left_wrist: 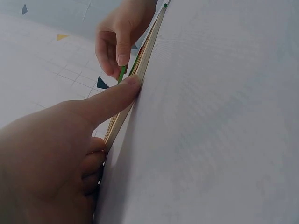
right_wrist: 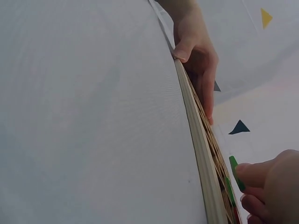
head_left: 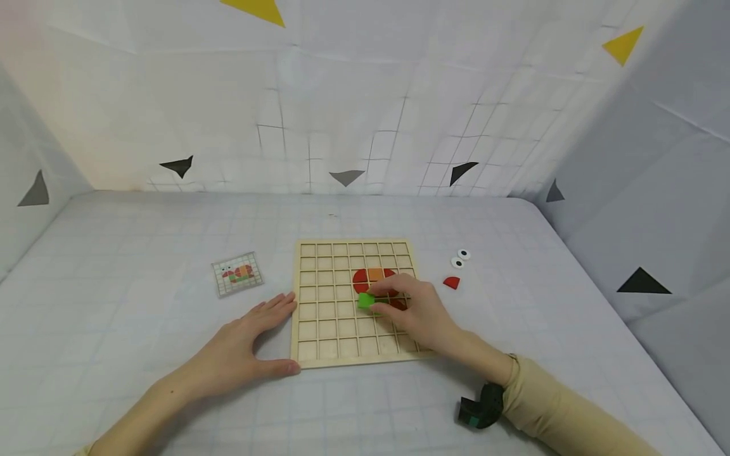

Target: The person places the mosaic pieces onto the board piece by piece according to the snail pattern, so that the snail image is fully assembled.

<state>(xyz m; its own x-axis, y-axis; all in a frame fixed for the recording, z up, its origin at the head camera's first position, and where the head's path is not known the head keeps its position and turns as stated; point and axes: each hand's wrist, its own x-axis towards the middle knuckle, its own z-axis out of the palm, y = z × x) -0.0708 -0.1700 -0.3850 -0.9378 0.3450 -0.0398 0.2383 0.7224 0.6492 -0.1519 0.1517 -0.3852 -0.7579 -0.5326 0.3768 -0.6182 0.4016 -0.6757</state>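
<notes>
A wooden grid board (head_left: 365,361) lies on the table in the head view. My right hand (head_left: 428,313) pinches a green square tile (head_left: 366,301) between thumb and fingers, close over the middle of the grid. The right wrist view shows that green tile (right_wrist: 237,172) held tilted, just off the board's face. Red rounded pieces (head_left: 360,280) and an orange piece (head_left: 375,274) sit in the grid, partly hidden by my right hand. My left hand (head_left: 230,348) rests at the board's left side, fingers extended, thumb and fingertips against the edge.
Left of the board lies a small pattern card (head_left: 237,273) with a coloured picture on a grid. To the right are two white eye discs (head_left: 458,261) and a red quarter-round piece (head_left: 452,282). A black device (head_left: 481,408) sits by my right wrist.
</notes>
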